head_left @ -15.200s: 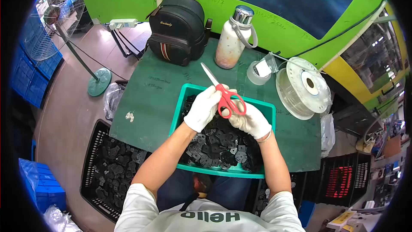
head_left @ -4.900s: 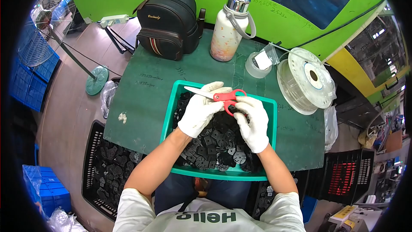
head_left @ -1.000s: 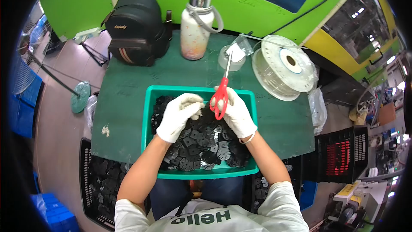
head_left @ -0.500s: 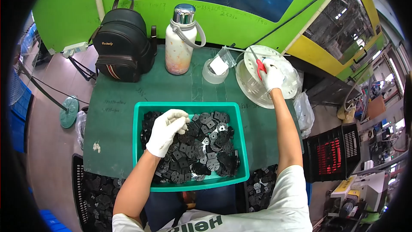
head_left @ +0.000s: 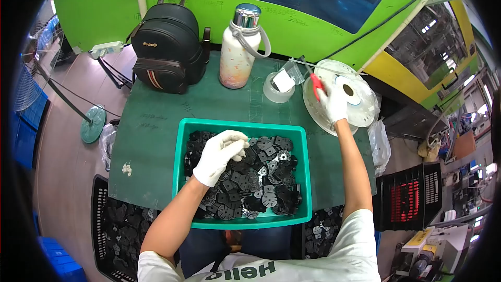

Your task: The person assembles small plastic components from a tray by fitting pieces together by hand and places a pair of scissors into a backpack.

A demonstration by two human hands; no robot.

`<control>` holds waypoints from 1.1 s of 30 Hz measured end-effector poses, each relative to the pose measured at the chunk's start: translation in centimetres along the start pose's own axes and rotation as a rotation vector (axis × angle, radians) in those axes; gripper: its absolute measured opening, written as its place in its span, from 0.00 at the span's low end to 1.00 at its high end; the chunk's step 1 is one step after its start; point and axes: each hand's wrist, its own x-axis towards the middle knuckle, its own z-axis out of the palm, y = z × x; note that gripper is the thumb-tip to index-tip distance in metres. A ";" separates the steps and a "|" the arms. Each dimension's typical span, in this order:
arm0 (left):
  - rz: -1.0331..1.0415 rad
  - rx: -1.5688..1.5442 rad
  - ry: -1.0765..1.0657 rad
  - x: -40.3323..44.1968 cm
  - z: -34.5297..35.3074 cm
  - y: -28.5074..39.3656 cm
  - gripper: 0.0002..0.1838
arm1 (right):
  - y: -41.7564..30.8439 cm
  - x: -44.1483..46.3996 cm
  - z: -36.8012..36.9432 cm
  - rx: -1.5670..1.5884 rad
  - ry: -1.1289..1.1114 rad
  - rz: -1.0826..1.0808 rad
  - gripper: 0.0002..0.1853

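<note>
My left hand (head_left: pixel 220 156), in a white glove, is closed with thumb and fingertips together over the green tray (head_left: pixel 307 177); anything between them is too small to make out. Black plastic parts (head_left: pixel 224 196) fill the tray. My right hand (head_left: pixel 333 103), also gloved, reaches to the back right and holds the red-handled scissors (head_left: pixel 317 86) at the left side of the white spool (head_left: pixel 360 99). The blades point toward the back. Left of the spool, a clear tape roll (head_left: pixel 278 89) has a small plastic bag (head_left: pixel 293 73) on it.
On the green table (head_left: pixel 151 162) stand a black backpack (head_left: pixel 167 47) and a white bottle (head_left: pixel 237 60) at the back. Black crates flank the table, the left one (head_left: pixel 99 219) holding black parts, the right one (head_left: pixel 430 193) lying beyond its edge. A fan base (head_left: pixel 94 124) is on the floor.
My right hand has moved from above the tray to the spool, carrying the scissors. My left hand stays over the tray, closed. The camera view has shifted somewhat.
</note>
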 end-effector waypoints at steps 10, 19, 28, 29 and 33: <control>-0.002 0.009 -0.020 0.0 0.0 -0.1 0.10 | -11.0 1.3 10.3 0.634 -0.437 0.311 0.23; 0.012 -0.002 -0.052 0.1 0.0 -0.3 0.11 | -16.4 2.3 12.8 0.033 -0.196 0.258 0.12; 0.000 -0.001 -0.072 0.2 -0.1 -0.9 0.11 | -16.2 2.4 13.2 -0.042 -0.273 0.056 0.09; -0.004 0.003 -0.070 0.2 0.0 -0.9 0.11 | -15.8 2.1 13.2 -0.013 -0.288 0.034 0.10; -0.001 0.024 -0.033 0.1 0.1 -0.4 0.10 | -13.9 -0.2 9.6 0.191 -0.281 -0.016 0.12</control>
